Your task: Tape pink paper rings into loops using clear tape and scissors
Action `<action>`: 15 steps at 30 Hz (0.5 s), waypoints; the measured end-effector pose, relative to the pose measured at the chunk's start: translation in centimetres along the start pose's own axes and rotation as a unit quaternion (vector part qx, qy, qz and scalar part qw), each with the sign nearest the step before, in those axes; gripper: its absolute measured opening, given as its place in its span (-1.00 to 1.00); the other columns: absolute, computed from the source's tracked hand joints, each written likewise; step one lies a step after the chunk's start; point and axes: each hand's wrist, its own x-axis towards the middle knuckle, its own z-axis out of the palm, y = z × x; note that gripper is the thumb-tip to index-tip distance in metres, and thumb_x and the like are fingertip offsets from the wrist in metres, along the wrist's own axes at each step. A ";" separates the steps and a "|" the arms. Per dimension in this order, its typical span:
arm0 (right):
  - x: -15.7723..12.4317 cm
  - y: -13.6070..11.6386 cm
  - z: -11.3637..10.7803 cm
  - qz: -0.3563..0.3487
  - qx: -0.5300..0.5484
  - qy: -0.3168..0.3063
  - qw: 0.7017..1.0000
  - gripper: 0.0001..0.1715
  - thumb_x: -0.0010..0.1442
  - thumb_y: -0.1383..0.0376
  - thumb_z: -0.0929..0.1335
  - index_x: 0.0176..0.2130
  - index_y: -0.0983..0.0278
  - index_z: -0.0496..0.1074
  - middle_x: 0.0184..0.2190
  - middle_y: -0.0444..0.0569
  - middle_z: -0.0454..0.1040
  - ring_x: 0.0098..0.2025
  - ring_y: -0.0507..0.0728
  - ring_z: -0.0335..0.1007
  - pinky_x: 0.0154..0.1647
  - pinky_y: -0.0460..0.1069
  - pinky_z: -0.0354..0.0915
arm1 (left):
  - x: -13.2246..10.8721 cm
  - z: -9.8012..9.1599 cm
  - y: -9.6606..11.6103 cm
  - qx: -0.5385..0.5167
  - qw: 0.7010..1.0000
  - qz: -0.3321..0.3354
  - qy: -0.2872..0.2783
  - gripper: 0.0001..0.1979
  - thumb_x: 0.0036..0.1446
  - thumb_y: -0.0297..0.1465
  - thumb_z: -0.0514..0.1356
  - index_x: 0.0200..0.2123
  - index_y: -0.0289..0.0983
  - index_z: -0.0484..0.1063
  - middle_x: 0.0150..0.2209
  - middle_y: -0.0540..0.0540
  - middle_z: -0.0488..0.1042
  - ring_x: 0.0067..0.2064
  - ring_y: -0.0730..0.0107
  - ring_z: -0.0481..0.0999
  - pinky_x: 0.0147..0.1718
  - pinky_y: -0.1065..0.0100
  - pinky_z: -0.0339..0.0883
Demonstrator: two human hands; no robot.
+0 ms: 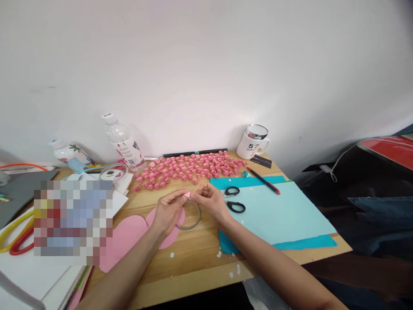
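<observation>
Between my hands is a small piece of pink paper (187, 195). My left hand (168, 211) pinches it between thumb and fingers. At its right end, the thumb and curled fingers of my right hand (208, 200) close on it. Just below lies a clear ring (190, 229) that looks like a roll of tape. Large rounded pink paper (124, 237) lies partly under my left forearm. Beyond my hands, many small rolled pink paper roses (180, 168) are spread over the wooden table. Black-handled scissors (236, 207) rest right of my right hand, their blades mostly hidden.
Light blue paper (274, 215) on darker blue sheets covers the right side, with a red-and-black pen (264, 181). A mug (247, 146), a bottle (127, 148) and a long black pen (174, 154) are by the wall. Papers and yellow-red scissors (19, 245) lie left.
</observation>
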 end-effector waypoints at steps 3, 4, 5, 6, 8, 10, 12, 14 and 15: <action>0.2 0.1 -0.4 0.007 -0.001 -0.034 0.999 -0.63 -0.23 0.15 0.50 -0.46 0.27 0.35 -0.61 -0.21 0.37 -0.55 -0.03 0.27 -0.47 -0.10 0.20 | 0.1 0.0 0.0 -0.026 1.000 -0.011 -0.004 -0.76 -0.32 -0.39 0.41 -0.45 -0.27 0.58 -0.40 -0.09 0.58 -0.30 0.35 0.51 -0.15 0.30 0.34; 0.3 0.2 -0.5 0.008 0.001 -0.047 0.999 -0.66 -0.20 0.14 0.49 -0.47 0.27 0.38 -0.61 -0.20 0.38 -0.55 -0.03 0.26 -0.48 -0.10 0.20 | 0.1 0.0 0.0 -0.033 0.999 -0.015 -0.007 -0.77 -0.31 -0.40 0.41 -0.45 -0.27 0.58 -0.40 -0.09 0.58 -0.31 0.37 0.51 -0.17 0.31 0.34; 0.3 0.3 -0.5 0.010 0.006 -0.062 0.998 -0.68 -0.17 0.14 0.48 -0.48 0.28 0.39 -0.60 -0.19 0.39 -0.55 -0.04 0.26 -0.48 -0.10 0.20 | 0.1 0.0 0.1 -0.041 0.999 -0.022 -0.012 -0.77 -0.30 -0.41 0.40 -0.44 -0.28 0.58 -0.40 -0.08 0.58 -0.32 0.38 0.50 -0.18 0.33 0.34; 0.4 0.4 -0.6 0.013 0.012 -0.077 0.997 -0.70 -0.15 0.14 0.47 -0.49 0.29 0.40 -0.60 -0.18 0.40 -0.54 -0.04 0.27 -0.47 -0.10 0.20 | 0.2 0.0 0.1 -0.049 0.998 -0.031 -0.019 -0.78 -0.29 -0.42 0.40 -0.43 -0.29 0.58 -0.40 -0.08 0.58 -0.33 0.40 0.50 -0.20 0.35 0.35; 0.5 0.5 -0.6 0.024 0.028 -0.097 0.995 -0.70 -0.12 0.14 0.46 -0.46 0.30 0.40 -0.58 -0.16 0.42 -0.52 -0.03 0.31 -0.43 -0.09 0.23 | 0.2 -0.1 0.2 -0.070 0.995 -0.055 -0.037 -0.78 -0.26 -0.43 0.39 -0.42 -0.30 0.58 -0.42 -0.08 0.58 -0.36 0.42 0.49 -0.25 0.37 0.35; 0.5 0.5 -0.5 0.026 0.036 -0.092 0.995 -0.67 -0.13 0.14 0.46 -0.39 0.28 0.38 -0.56 -0.16 0.44 -0.50 0.00 0.36 -0.41 -0.08 0.25 | 0.3 -0.2 0.3 -0.095 0.991 -0.078 -0.049 -0.78 -0.25 -0.44 0.39 -0.41 -0.30 0.58 -0.44 -0.08 0.57 -0.38 0.44 0.49 -0.28 0.39 0.36; 0.4 0.5 -0.3 0.003 0.017 -0.064 0.998 -0.65 -0.12 0.14 0.46 -0.37 0.25 0.33 -0.56 -0.17 0.44 -0.51 0.02 0.37 -0.45 -0.07 0.27 | 0.4 -0.2 0.4 -0.113 0.988 -0.091 -0.044 -0.78 -0.27 -0.45 0.40 -0.42 -0.29 0.58 -0.45 -0.07 0.57 -0.39 0.46 0.49 -0.29 0.43 0.36; 0.2 0.5 -0.2 -0.040 -0.030 -0.037 0.998 -0.70 -0.08 0.14 0.44 -0.43 0.25 0.31 -0.58 -0.18 0.42 -0.54 0.02 0.35 -0.49 -0.07 0.26 | 0.4 -0.1 0.4 -0.118 0.989 -0.090 -0.027 -0.78 -0.29 -0.46 0.41 -0.44 -0.30 0.58 -0.44 -0.06 0.57 -0.37 0.48 0.49 -0.27 0.47 0.35; 0.1 0.5 -0.1 -0.061 -0.059 -0.029 0.996 -0.73 -0.05 0.15 0.43 -0.46 0.26 0.32 -0.59 -0.17 0.41 -0.55 0.02 0.34 -0.50 -0.07 0.25 | 0.4 -0.1 0.4 -0.116 0.989 -0.086 -0.019 -0.79 -0.30 -0.47 0.41 -0.45 -0.30 0.58 -0.44 -0.06 0.58 -0.36 0.49 0.49 -0.25 0.49 0.35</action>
